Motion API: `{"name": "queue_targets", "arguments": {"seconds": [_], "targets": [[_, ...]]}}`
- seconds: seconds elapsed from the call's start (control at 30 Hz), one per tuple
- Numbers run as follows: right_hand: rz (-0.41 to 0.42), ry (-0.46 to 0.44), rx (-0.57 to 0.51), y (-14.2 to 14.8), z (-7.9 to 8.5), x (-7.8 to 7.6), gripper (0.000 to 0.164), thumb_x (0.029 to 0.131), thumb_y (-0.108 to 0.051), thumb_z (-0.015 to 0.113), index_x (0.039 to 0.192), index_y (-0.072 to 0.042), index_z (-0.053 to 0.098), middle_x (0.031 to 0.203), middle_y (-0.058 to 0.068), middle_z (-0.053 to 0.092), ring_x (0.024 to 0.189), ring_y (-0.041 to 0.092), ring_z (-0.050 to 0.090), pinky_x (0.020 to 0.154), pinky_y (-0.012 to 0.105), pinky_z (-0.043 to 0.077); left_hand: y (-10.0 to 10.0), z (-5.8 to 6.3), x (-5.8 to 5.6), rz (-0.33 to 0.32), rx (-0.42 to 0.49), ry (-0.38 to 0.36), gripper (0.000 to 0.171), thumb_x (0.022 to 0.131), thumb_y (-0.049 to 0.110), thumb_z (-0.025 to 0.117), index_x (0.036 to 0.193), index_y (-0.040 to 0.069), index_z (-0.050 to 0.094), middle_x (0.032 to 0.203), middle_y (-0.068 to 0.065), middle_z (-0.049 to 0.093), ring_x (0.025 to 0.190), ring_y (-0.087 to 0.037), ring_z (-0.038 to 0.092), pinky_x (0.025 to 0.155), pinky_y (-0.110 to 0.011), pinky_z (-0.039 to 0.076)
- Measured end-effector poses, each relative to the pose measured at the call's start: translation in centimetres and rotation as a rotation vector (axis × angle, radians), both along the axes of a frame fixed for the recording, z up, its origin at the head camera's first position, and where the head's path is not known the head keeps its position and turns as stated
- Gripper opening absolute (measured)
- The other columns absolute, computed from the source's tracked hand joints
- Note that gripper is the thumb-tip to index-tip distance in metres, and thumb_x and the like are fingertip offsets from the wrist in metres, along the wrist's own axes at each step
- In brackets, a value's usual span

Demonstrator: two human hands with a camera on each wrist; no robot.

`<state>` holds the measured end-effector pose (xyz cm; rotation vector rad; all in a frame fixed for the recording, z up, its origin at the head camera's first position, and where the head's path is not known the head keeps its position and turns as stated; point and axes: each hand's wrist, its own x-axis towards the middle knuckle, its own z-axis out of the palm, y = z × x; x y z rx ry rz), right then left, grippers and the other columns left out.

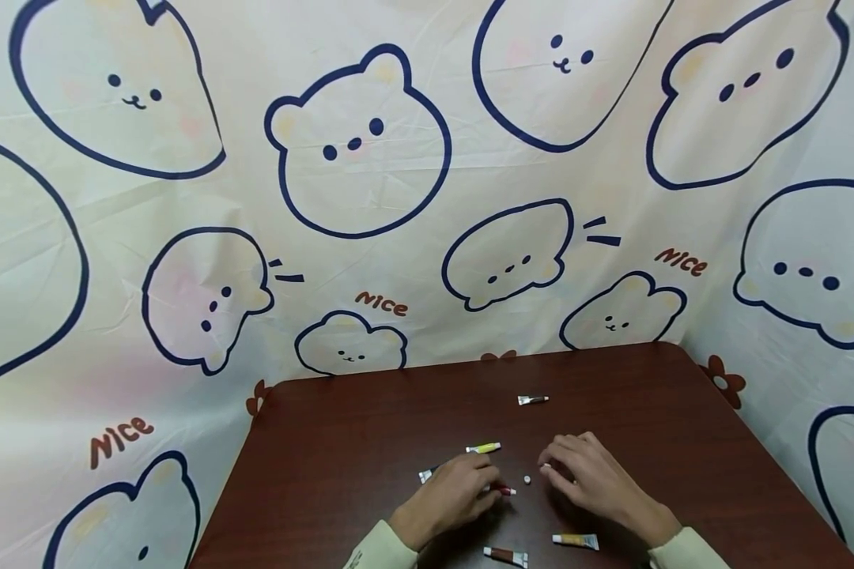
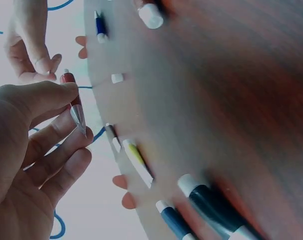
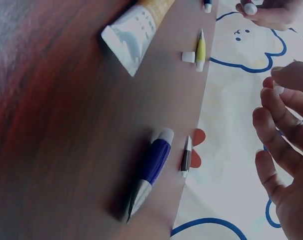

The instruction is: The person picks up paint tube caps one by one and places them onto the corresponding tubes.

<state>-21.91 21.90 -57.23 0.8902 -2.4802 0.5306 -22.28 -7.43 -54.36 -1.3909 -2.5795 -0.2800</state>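
Between thumb and fingers, my left hand (image 1: 451,498) holds a small red paint tube (image 2: 74,97), its white nozzle end toward the right hand. The right hand (image 1: 598,482) pinches a small white cap (image 3: 278,88) between thumb and index finger, its other fingers loosely bent. A short gap separates the two hands above the table. Another white cap (image 1: 527,480) stands on the table between them. Close to the left hand lie a yellow tube (image 1: 484,448) and a partly covered dark tube (image 1: 427,475). A blue tube (image 3: 154,160) lies near the right hand, hidden in the head view.
On the brown table (image 1: 370,427), a brown tube (image 1: 505,556) and an ochre tube (image 1: 575,541) lie toward the front. A black tube (image 1: 533,400) lies farther back. A patterned cloth (image 1: 356,182) hangs behind the table and along its sides.
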Motion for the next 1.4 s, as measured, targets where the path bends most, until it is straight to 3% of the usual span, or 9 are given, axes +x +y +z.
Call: {"name": "queue_targets", "arguments": {"seconds": [0.13,0.23,0.5,0.73,1.03,1.17,1.4], "targets": [[0.007,-0.030,-0.043,-0.2,0.0,0.2,0.010,0.098,-0.020,0.083,0.102,-0.028,0.079,0.099,-0.024,0.068,0.088,-0.004,0.062,0.077,0.030,0.047,0.1,0.5,0.1,0.031,0.007,-0.035,0.008,0.101,0.027,0.081,0.107,0.021,0.078,0.104,0.011,0.072,0.093,0.001,0.063,0.081,-0.016,0.054],[0.010,-0.087,-0.096,-0.6,0.1,0.5,0.015,0.096,-0.014,0.084,0.108,-0.024,0.080,0.101,-0.023,0.071,0.088,-0.005,0.062,0.078,0.030,0.048,0.2,0.8,0.1,0.060,0.011,-0.063,0.010,0.100,0.026,0.082,0.108,0.021,0.079,0.107,0.010,0.074,0.098,-0.001,0.065,0.084,-0.018,0.056],[0.041,-0.181,-0.179,-1.1,0.3,0.9,0.015,0.097,-0.014,0.083,0.105,-0.025,0.075,0.097,-0.025,0.069,0.083,-0.010,0.056,0.075,0.029,0.046,0.5,1.2,0.4,0.085,0.045,-0.017,0.008,0.099,0.027,0.083,0.106,0.024,0.080,0.104,0.013,0.074,0.094,0.001,0.064,0.078,-0.015,0.052],[0.057,-0.154,-0.190,-1.1,0.2,1.2,0.017,0.097,-0.013,0.083,0.104,-0.026,0.075,0.097,-0.025,0.069,0.082,-0.009,0.056,0.074,0.029,0.045,0.8,1.4,0.6,0.074,0.077,-0.001,0.008,0.100,0.027,0.083,0.107,0.024,0.079,0.104,0.013,0.074,0.091,0.002,0.062,0.076,-0.013,0.050],[0.095,-0.163,-0.247,-1.3,-0.2,1.7,0.021,0.097,-0.013,0.083,0.105,-0.029,0.072,0.096,-0.027,0.065,0.081,-0.008,0.055,0.071,0.025,0.043,1.0,1.3,0.8,0.018,0.108,0.031,0.011,0.098,0.023,0.084,0.107,0.023,0.079,0.104,0.013,0.073,0.095,0.001,0.065,0.084,-0.016,0.055],[0.090,-0.148,-0.258,-1.5,-0.5,1.8,0.027,0.093,-0.014,0.087,0.105,-0.033,0.072,0.093,-0.027,0.064,0.079,-0.009,0.055,0.071,0.024,0.042,1.1,1.4,0.9,0.022,0.109,0.028,0.009,0.099,0.024,0.083,0.107,0.023,0.079,0.104,0.014,0.073,0.094,0.001,0.064,0.084,-0.016,0.054],[0.094,-0.097,-0.242,-1.7,-0.6,1.8,0.030,0.084,-0.011,0.093,0.103,-0.026,0.075,0.091,-0.025,0.068,0.078,-0.011,0.058,0.073,0.026,0.043,1.4,1.5,1.0,0.031,0.116,0.058,0.009,0.099,0.026,0.084,0.105,0.024,0.079,0.101,0.014,0.073,0.091,0.001,0.063,0.081,-0.013,0.053]]}}
